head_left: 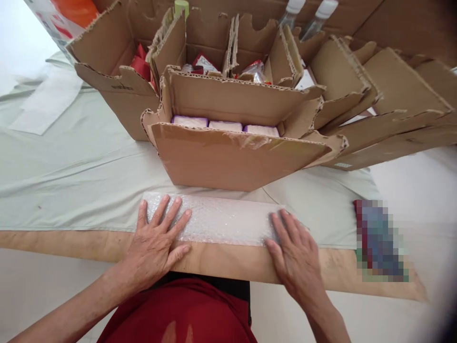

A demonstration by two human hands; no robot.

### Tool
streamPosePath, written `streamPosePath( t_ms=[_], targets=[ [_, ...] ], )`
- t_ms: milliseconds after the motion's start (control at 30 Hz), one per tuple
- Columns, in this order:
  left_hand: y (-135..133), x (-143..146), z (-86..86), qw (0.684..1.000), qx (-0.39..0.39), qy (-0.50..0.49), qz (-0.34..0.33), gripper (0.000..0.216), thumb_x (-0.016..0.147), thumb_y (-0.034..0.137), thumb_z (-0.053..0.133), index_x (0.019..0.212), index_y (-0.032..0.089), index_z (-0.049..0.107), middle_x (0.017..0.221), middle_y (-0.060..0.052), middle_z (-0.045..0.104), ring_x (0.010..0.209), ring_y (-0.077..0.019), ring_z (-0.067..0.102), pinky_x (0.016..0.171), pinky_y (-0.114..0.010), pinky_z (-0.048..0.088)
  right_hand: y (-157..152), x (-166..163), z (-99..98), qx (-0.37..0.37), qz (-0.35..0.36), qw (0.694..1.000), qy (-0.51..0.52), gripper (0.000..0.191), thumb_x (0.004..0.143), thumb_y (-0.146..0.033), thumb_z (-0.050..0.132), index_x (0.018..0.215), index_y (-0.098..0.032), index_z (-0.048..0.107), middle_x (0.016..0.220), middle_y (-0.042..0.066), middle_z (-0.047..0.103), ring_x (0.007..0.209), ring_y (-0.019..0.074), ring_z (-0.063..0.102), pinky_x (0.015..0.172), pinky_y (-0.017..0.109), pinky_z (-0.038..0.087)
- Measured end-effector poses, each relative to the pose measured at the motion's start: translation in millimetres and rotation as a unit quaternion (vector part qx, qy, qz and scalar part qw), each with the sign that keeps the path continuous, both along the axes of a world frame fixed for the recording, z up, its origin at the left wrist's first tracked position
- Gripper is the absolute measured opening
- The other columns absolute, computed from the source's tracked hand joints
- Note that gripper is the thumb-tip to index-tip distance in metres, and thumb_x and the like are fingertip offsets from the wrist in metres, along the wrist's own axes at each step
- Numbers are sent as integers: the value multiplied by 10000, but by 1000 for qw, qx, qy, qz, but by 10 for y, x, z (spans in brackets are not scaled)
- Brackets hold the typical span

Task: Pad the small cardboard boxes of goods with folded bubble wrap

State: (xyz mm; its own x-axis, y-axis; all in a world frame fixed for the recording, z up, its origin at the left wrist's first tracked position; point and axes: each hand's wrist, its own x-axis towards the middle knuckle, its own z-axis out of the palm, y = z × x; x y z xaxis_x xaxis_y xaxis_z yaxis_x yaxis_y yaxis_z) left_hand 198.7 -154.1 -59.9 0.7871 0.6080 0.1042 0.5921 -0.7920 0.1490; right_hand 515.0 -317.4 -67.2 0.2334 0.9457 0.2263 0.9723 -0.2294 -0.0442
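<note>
A strip of bubble wrap point(221, 220) lies flat along the front of the table, partly over the wooden edge. My left hand point(153, 243) rests on its left end with the fingers spread. At the other end, my right hand point(296, 247) touches the wrap with its fingertips, fingers extended and thumb apart. Just behind the strip stands a low cardboard box point(235, 162) with three white-topped, purple-edged packs point(225, 126) inside.
Taller open cardboard compartments point(117, 105) line the back, holding red and white packets. Two clear bottles point(317, 19) with white caps stand behind them. A white sheet point(50, 100) lies at the left on the pale green cloth point(71, 176). A pixelated item point(380, 240) is at the right.
</note>
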Motion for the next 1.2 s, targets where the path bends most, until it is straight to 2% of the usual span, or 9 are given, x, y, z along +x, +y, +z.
streamPosePath(
  t_ms=[167, 400, 667, 767, 867, 933, 1000, 1067, 1200],
  targets=[
    [3, 9, -6, 1000, -6, 6, 0, 632, 981, 497, 549, 1559, 256, 459, 1686, -148, 346, 1582, -427, 216, 1249, -709, -14, -95, 204, 86, 74, -120, 990, 15, 536, 1060, -503, 334, 1256, -138, 675, 1325, 189, 693, 1256, 383, 609, 991, 538, 462],
    [-153, 97, 148, 999, 5, -31, 7, 620, 994, 503, 550, 1552, 248, 460, 1698, -172, 307, 1597, -425, 160, 1250, -706, 18, 313, 10, 84, 90, -139, 978, 130, 439, 936, -566, 457, 965, -190, 681, 1289, 182, 705, 1190, 378, 622, 949, 549, 466],
    [-326, 451, 346, 978, -186, -74, -56, 533, 1025, 450, 507, 1480, 172, 530, 1655, -204, 383, 1583, -406, 226, 1261, -703, 98, 148, 88, 505, 219, -245, 845, 422, 504, 660, -612, 806, 925, -211, 655, 828, 46, 713, 704, 205, 645, 643, 331, 514],
    [-281, 400, 427, 921, -313, -232, -3, 531, 994, 426, 548, 1470, 193, 524, 1577, -179, 494, 1483, -358, 426, 1231, -623, 304, 217, -205, 709, 224, -201, 819, 488, 567, 678, -552, 853, 1093, -220, 656, 843, 45, 724, 701, 199, 686, 605, 302, 560],
    [-171, 330, 482, 789, -488, -366, 78, 686, 925, 506, 613, 1512, 202, 431, 1383, -165, 610, 1177, -296, 647, 983, -493, 560, 445, -722, 788, 160, -81, 847, 501, 615, 813, -471, 783, 1341, -229, 581, 924, 61, 731, 741, 196, 718, 631, 304, 607],
    [-70, 316, 478, 712, -563, -400, 124, 826, 874, 533, 652, 1552, 183, 337, 1221, -133, 635, 998, -252, 674, 782, -396, 598, 610, -1019, 764, 101, -2, 856, 507, 652, 861, -424, 739, 1439, -226, 514, 1020, 82, 732, 719, 172, 713, 630, 297, 616],
    [27, 326, 433, 686, -582, -404, 164, 869, 857, 483, 659, 1568, 156, 282, 1013, -55, 617, 824, -196, 642, 640, -315, 551, 709, -1169, 710, 53, 52, 851, 520, 626, 894, -398, 708, 1456, -216, 500, 1088, 101, 732, 710, 157, 710, 616, 285, 615],
    [94, 336, 369, 705, -562, -390, 185, 800, 868, 387, 617, 1560, 136, 303, 839, 20, 549, 684, -150, 560, 590, -278, 488, 715, -1157, 665, 45, 75, 845, 528, 515, 951, -381, 653, 1426, -225, 531, 1109, 100, 739, 755, 157, 726, 642, 281, 620],
    [167, 312, 305, 806, -457, -333, 176, 648, 896, 257, 517, 1525, 151, 406, 729, 48, 541, 644, -146, 518, 635, -287, 433, 601, -926, 672, 122, 72, 887, 439, 297, 1020, -287, 579, 1313, -283, 628, 1061, 40, 756, 806, 138, 729, 769, 279, 613]
  ],
)
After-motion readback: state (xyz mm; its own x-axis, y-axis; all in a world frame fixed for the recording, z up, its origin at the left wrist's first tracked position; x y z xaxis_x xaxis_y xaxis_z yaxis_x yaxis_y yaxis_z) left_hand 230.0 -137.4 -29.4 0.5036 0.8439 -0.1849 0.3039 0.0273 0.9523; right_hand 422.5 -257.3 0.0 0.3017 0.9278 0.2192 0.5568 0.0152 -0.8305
